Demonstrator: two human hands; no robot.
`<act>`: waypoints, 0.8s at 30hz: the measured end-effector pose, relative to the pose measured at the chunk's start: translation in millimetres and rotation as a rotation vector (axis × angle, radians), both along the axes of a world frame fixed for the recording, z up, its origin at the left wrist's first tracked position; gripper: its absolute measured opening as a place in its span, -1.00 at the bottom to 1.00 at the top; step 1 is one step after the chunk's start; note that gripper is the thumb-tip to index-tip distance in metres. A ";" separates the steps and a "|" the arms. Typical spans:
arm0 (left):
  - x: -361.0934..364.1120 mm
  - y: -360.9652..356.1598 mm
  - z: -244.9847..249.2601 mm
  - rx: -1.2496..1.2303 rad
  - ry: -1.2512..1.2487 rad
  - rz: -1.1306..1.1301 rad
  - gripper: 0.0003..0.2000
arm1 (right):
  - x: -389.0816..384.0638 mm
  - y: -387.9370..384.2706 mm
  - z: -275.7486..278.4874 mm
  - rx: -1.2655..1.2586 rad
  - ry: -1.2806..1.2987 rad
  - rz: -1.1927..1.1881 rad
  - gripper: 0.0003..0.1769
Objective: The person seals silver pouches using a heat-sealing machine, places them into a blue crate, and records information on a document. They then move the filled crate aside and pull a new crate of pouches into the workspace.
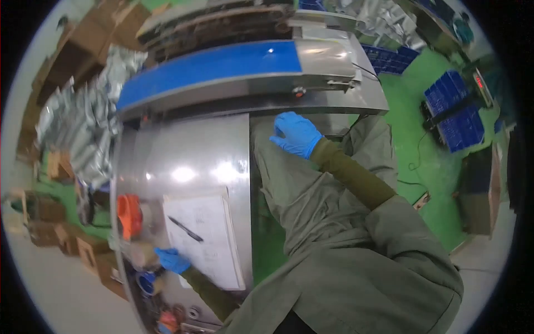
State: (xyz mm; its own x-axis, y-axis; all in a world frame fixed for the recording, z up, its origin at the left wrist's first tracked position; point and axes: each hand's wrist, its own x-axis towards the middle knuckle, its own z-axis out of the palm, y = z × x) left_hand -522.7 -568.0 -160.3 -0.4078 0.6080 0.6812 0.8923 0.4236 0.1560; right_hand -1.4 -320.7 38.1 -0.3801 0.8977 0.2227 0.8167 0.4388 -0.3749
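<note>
My left hand [173, 260], in a blue glove, is at the left edge of the steel table, its fingers bent at the rim of a tan roll of tape [142, 254]. Just below that roll is another one with a blue core [147, 283]. Printed sheets [214, 239] lie to the right of this hand, and a black pen [186, 229] rests across them. Over my grey-green trouser leg [300, 192] is my right hand [297, 135], also gloved in blue. Its fingers are loosely curved, the thumb apart from them, and nothing shows between them.
An orange tape dispenser [129, 216] stands on the steel table [183, 145]. Along the far side runs a machine with a blue top [211, 64]. Silver bags [92, 128] and cardboard boxes [92, 253] are at the left. Blue crates [453, 111] stand on the green floor at the right.
</note>
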 end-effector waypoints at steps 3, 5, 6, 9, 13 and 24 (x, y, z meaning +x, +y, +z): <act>60.6 19.4 77.2 0.136 -0.915 0.032 -0.68 | 30.7 -2.2 4.2 -0.090 0.071 -0.121 -0.67; 123.4 60.4 128.6 0.172 -0.707 -0.209 -0.64 | 49.5 -6.9 0.3 -0.010 0.121 -0.164 -0.61; 156.4 71.3 150.6 0.195 -0.521 -0.386 -0.60 | 56.2 -12.2 1.9 0.006 0.130 -0.172 -0.61; 301.5 122.1 264.5 0.327 -0.350 -0.631 -0.56 | 72.8 -23.9 5.2 -0.517 0.950 -0.181 -0.41; 490.7 145.2 319.1 0.385 -0.465 -1.071 -0.30 | 86.6 -52.0 13.3 -0.873 1.631 -0.124 -0.33; 608.5 213.2 234.1 -0.464 -1.719 -1.109 -0.40 | 258.5 -143.3 124.3 0.029 1.857 -0.144 -0.34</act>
